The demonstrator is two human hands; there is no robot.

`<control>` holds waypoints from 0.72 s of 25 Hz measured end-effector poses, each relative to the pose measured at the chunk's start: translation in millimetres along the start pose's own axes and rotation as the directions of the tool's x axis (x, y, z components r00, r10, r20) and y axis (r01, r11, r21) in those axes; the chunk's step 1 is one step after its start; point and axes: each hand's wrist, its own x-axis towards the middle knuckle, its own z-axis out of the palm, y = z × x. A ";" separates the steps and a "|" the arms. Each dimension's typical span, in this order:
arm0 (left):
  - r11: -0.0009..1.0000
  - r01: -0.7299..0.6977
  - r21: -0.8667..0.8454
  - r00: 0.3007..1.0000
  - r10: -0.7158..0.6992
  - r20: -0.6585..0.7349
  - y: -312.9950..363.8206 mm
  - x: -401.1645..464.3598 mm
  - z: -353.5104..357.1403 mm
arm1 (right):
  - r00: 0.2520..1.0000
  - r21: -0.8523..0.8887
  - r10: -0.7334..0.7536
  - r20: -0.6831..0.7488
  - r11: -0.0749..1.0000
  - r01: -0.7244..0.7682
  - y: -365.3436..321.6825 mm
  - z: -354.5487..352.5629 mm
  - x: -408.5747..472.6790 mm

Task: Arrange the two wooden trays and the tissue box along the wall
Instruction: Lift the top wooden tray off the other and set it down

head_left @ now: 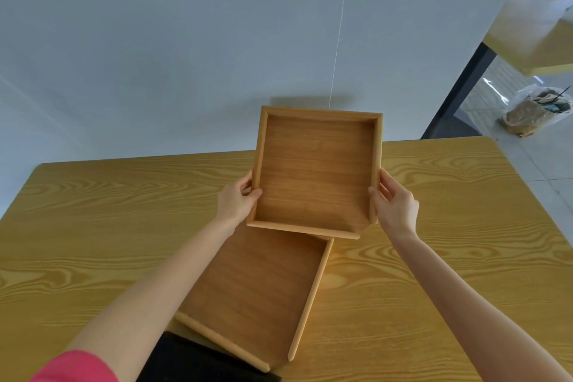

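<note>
Both hands clamp one tray [316,170] by its sides: left hand [237,200], right hand [395,206]. It hangs short of the worktop's [449,257] far edge, the wall [186,40] straight ahead; the second tray [257,288] lies nearer

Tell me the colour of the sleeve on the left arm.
Pink-red sleeve, seen in the head view, bottom left.

held tray [316,170]: matt smooth wood | lower tray [257,288]: same | table [434,257]: yellow wood-grain, slight sheen
</note>
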 end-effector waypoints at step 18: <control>0.994 -0.093 0.049 0.995 0.094 -0.031 1.9 29.8 11.5 | 0.992 0.109 0.034 -0.121 0.994 -0.021 14.5 21.9 25.2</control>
